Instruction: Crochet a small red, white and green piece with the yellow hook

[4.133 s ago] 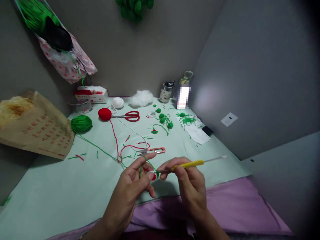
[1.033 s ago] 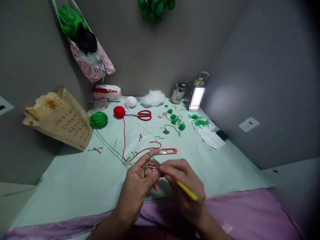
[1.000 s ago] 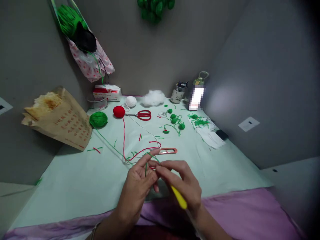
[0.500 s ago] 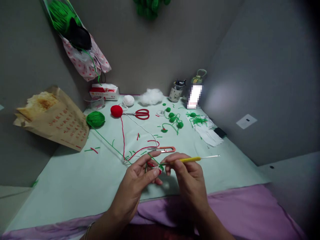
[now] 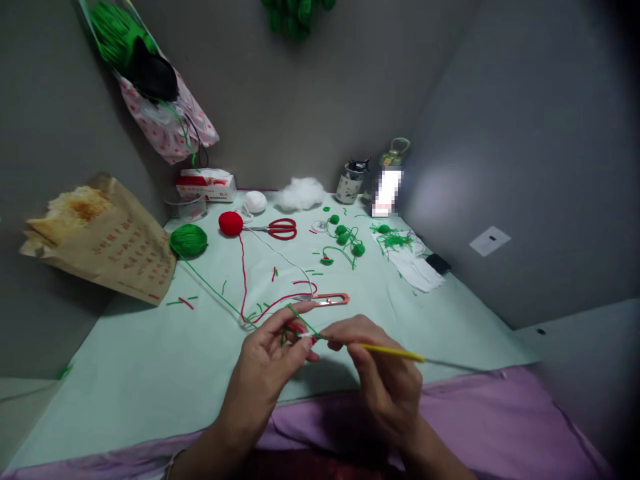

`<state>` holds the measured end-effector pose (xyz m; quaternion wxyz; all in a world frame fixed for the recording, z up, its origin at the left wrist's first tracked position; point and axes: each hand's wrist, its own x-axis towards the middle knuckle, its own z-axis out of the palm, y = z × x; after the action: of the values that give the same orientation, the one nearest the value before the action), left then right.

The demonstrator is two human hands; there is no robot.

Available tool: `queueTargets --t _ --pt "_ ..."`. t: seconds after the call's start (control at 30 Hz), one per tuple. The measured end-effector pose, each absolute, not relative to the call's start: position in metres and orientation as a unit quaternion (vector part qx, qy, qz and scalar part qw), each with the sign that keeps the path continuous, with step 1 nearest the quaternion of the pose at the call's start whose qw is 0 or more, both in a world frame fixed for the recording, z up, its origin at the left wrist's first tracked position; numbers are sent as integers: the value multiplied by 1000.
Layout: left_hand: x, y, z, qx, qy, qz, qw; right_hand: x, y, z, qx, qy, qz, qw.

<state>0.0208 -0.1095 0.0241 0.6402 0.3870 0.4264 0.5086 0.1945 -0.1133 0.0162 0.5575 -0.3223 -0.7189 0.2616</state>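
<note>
My left hand (image 5: 273,350) pinches a small red, white and green crochet piece (image 5: 306,335) between thumb and fingers. Green yarn runs over its raised index finger and down to the piece. My right hand (image 5: 383,367) is closed around a crochet hook (image 5: 393,351) with a yellow handle; the hook's left end meets the crochet piece, and its other metal end points right. Fingers partly cover the piece. Strands lead away from my left hand to a green yarn ball (image 5: 189,240) and a red yarn ball (image 5: 231,224).
Thread snips (image 5: 333,299) lie just beyond my hands, with red-handled scissors (image 5: 283,229) farther back. Green crocheted balls (image 5: 343,235), white stuffing (image 5: 301,194), a lit phone (image 5: 387,192) and a pen holder (image 5: 349,187) stand behind. A paper food bag (image 5: 127,253) is at left.
My right hand has turned and shifted slightly right and down. The hook's free end has swung downward to the right. The yarn at my left index finger is drawn more tautly.
</note>
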Motion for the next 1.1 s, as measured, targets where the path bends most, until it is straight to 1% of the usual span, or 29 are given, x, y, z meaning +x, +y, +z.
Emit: queueTargets --t 0.1,0.17,0.37,0.53,0.63,0.7,0.77,0.83,0.9,0.93,1.0,1.1 --pt "24 -110 26 399 465 514 600 193 -113 15 -291 -767 179 543" --pt "25 -110 26 399 475 520 587 192 -112 14 -275 -770 163 552" --pt "22 -110 28 408 445 514 609 194 -113 9 -284 -703 261 597" --pt "21 -110 29 408 451 510 608 195 -115 12 -301 -734 246 557" --pt "21 -112 27 409 459 517 596 193 -114 17 -305 -758 200 541" --pt "21 -113 25 408 471 526 579 192 -113 19 -303 -779 146 529" --pt "22 -115 24 404 473 533 574 191 -113 19 -304 -807 79 500" --pt "23 -116 25 379 448 537 606 191 -114 16 -305 -828 12 471" --pt "23 -115 26 330 397 517 683 192 -115 12 -303 -831 -13 466" --pt "22 -114 27 299 372 499 723 192 -115 11 -306 -824 1 477" --pt "20 -112 28 247 337 469 778 192 -115 9 -322 -780 86 529" --pt "19 -109 31 225 329 476 784 189 -112 12 -347 -660 264 612"
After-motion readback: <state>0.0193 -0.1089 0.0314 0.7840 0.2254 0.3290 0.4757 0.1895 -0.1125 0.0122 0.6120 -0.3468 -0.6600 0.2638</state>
